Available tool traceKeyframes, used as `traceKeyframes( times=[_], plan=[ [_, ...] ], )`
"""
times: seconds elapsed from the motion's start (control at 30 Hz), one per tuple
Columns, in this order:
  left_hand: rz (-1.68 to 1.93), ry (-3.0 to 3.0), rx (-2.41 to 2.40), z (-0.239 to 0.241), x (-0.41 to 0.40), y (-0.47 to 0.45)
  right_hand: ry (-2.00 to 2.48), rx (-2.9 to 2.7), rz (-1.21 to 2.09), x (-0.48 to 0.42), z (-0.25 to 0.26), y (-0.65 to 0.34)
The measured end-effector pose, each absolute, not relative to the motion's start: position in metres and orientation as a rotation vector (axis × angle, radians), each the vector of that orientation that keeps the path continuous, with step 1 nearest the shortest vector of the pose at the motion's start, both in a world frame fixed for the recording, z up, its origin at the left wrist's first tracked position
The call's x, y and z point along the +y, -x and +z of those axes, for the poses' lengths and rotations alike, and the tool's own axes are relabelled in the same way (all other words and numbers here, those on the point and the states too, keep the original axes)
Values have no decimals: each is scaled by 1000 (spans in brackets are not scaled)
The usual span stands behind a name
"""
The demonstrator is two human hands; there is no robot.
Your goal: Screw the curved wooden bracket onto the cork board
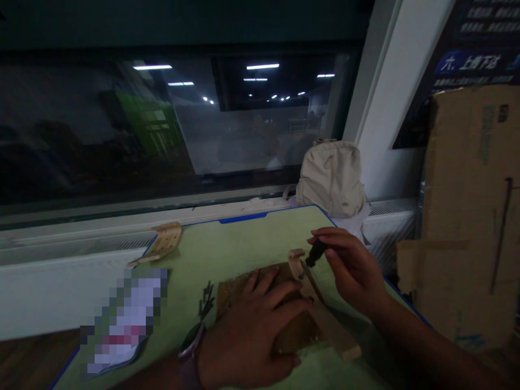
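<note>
My left hand (252,330) lies flat, fingers spread, on a brown wooden board (231,290) that rests on the green mat (239,244). It presses down beside a pale curved wooden piece (325,319) lying across the board's right side. My right hand (353,268) pinches a small dark tool (316,252) by its handle, the tip pointing down at the upper end of the wooden piece (296,259). A few dark thin screws or nails (206,300) lie on the mat left of the board.
Another pale perforated wooden part (164,241) sits at the mat's far left corner. A beige bag (331,176) stands on the window ledge behind. Cardboard (467,216) leans at the right. A blurred packet (125,319) lies at the mat's left edge.
</note>
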State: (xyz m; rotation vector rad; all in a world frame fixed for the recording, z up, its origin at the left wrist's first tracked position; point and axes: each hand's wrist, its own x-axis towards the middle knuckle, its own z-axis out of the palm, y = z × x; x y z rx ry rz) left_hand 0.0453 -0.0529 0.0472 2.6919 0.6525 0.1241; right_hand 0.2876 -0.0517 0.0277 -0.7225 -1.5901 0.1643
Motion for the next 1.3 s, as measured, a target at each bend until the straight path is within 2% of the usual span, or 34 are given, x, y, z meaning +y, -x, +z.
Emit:
traceKeyframes(
  times=[0.2, 0.47, 0.73, 0.97, 1.17, 1.3],
  plan=[
    [119, -2679, 663, 48, -54, -46, 683, -1457, 264, -53, 30, -283],
    [128, -2663, 661, 48, -54, -46, 779, -1607, -51, -53, 34, -291],
    [137, -2681, 652, 50, -55, -47, 822, -1680, 140, -59, 29, -289],
    [150, -2663, 663, 48, -54, -46, 748, -1450, 151, -51, 24, -287],
    [137, -2659, 657, 50, -55, -48, 756, -1601, 89, -52, 24, -290],
    [191, -2669, 650, 49, -55, -48, 771, -1618, 285, -56, 24, -286]
  ],
)
